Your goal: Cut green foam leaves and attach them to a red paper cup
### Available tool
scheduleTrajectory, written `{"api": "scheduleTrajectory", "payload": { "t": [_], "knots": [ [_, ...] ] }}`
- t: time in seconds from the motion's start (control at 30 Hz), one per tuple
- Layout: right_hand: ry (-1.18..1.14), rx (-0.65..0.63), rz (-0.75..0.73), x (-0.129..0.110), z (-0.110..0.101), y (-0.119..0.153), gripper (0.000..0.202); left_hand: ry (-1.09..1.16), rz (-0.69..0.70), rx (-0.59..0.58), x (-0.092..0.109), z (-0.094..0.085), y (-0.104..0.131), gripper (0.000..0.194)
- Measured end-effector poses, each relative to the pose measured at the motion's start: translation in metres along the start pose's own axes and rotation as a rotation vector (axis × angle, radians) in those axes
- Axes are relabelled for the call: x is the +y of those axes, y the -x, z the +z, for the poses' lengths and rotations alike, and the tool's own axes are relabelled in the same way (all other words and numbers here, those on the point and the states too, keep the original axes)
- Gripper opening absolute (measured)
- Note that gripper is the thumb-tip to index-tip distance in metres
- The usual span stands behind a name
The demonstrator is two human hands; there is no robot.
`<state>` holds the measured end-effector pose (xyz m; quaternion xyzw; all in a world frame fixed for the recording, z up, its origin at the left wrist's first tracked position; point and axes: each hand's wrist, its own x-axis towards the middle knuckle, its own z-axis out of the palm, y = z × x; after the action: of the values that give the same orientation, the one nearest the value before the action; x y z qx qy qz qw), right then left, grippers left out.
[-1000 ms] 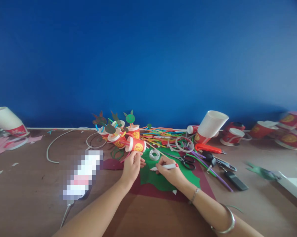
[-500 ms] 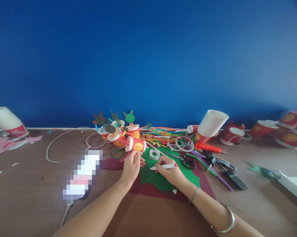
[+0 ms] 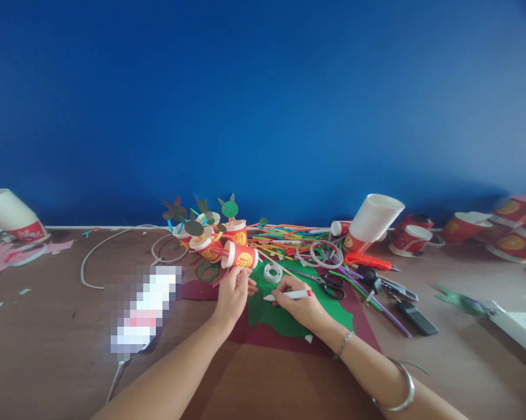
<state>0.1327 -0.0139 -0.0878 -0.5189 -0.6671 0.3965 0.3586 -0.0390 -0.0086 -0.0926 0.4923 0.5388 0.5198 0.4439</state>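
Observation:
In my right hand [image 3: 300, 300] is a white marker [image 3: 295, 295] with a red end, its tip pointing left just over the green paper [image 3: 280, 321]. That sheet has a cut, wavy edge and lies on dark red paper [image 3: 359, 338]. My left hand [image 3: 235, 291] rests at the green sheet's left edge, fingers loosely bent and a little apart, with nothing visible in them. Right above its fingertips lies a red-and-white paper cup [image 3: 240, 255] on its side. A tape roll [image 3: 273, 273] sits between the hands, and black-handled scissors [image 3: 330, 286] lie beyond my right hand.
Cups with paper animal heads [image 3: 230, 209] stand behind my left hand. Colourful straws [image 3: 284, 233] lie along the wall. A cup stack [image 3: 372, 221], an orange cutter [image 3: 368, 261] and keys [image 3: 374, 283] are at right. At left lies a blurred, lit phone-like device [image 3: 146, 309] with a cable.
Both hands hold nearly the same pose. The marker has shifted very slightly left; the whole view has drifted a few pixels.

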Motion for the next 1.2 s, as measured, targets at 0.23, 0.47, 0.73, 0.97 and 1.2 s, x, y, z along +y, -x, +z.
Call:
{"api": "scheduleTrajectory", "payload": {
  "t": [0.23,0.47,0.73,0.97,1.2],
  "knots": [
    [-0.258,-0.049,0.056,-0.012,-0.009,0.003,0.022,-0.013,0.001,-0.01,-0.001,0.0,0.0,0.026],
    [-0.244,-0.088,0.232,-0.009,-0.019,0.023,0.02,0.029,-0.012,0.022,0.004,0.002,0.001,0.026],
    [-0.115,0.079,0.1,0.005,-0.014,0.028,0.022,0.022,-0.008,0.023,0.003,0.001,0.001,0.027],
    [-0.066,0.06,0.099,0.007,-0.014,0.029,0.022,-0.022,-0.009,0.005,0.003,0.001,0.001,0.026],
    [-0.021,0.047,0.114,0.004,-0.012,0.03,0.022,-0.028,-0.01,0.005,0.004,0.001,0.001,0.027]
  ]
}}
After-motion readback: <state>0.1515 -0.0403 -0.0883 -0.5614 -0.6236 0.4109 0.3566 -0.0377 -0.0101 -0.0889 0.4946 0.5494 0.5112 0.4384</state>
